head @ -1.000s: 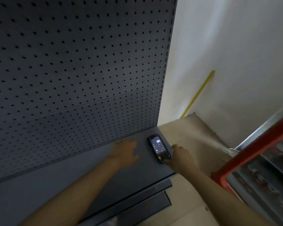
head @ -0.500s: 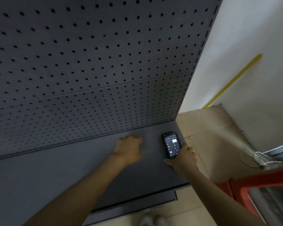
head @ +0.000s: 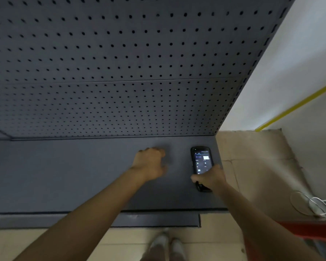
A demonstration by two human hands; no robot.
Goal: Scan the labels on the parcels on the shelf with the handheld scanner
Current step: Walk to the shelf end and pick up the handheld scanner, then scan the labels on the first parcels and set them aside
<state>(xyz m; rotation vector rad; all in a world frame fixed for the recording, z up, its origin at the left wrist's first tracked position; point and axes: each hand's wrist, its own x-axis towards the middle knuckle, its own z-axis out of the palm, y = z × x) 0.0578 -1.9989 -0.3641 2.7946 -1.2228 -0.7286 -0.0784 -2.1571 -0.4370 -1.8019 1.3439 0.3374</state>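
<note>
A black handheld scanner [head: 201,159] with a lit screen lies on the dark grey bottom shelf [head: 64,176], close to its right end. My right hand [head: 210,177] covers the scanner's lower part, fingers curled round it. My left hand [head: 151,162] hovers over or rests on the bare shelf to the scanner's left, fingers loosely curled, holding nothing. No parcels are in view.
A grey pegboard back panel [head: 120,72] rises behind the shelf. A white wall with a yellow pipe [head: 294,106] stands to the right. Tan floor [head: 256,162], a white cable [head: 316,206] and a red frame [head: 309,228] lie at lower right. My shoes [head: 166,243] show below.
The view has swung left and down, so the shelf fills more of the frame. My right hand has closed over the scanner's lower end. The left hand has stayed beside it.
</note>
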